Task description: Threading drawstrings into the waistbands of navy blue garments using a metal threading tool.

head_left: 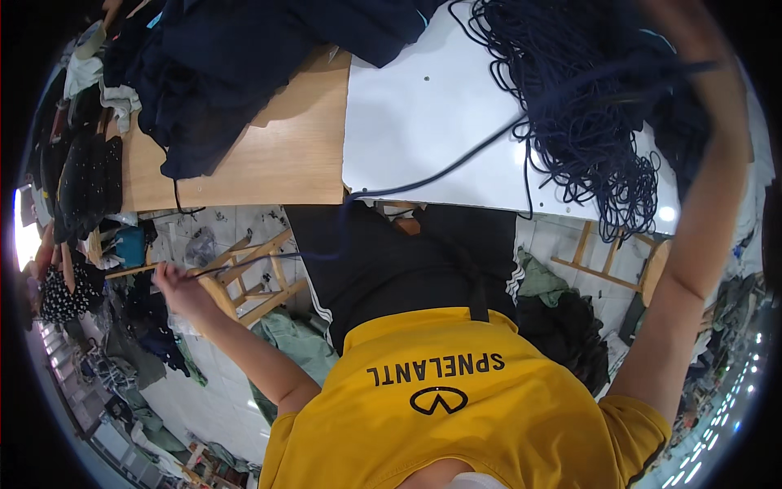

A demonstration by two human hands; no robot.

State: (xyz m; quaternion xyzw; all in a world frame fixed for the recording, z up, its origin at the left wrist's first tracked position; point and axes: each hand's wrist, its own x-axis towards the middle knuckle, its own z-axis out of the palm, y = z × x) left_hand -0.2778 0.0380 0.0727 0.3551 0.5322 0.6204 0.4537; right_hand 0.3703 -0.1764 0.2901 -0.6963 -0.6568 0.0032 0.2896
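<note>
A dark blue cord (456, 167) stretches across the front of the table and hangs past its edge. At its left end, out beyond the table, my left hand (177, 291) is closed on the cord, somewhat blurred. My right hand (683, 28) is raised at the far right, smeared by motion, so its fingers cannot be made out. A blurred stretch of cord crosses by my right wrist. Below and left of that hand lies a large tangled heap of thin dark blue cords (570, 106), with loops drooping over the table's front edge.
Dark navy cloth (220, 77) is piled on the wooden tabletop (301, 138) at the left. A white board (407, 122) covers the right part. Wooden stools (265, 269) stand under the table's edge, with green cloth (297, 346) on the floor and garments along the left side.
</note>
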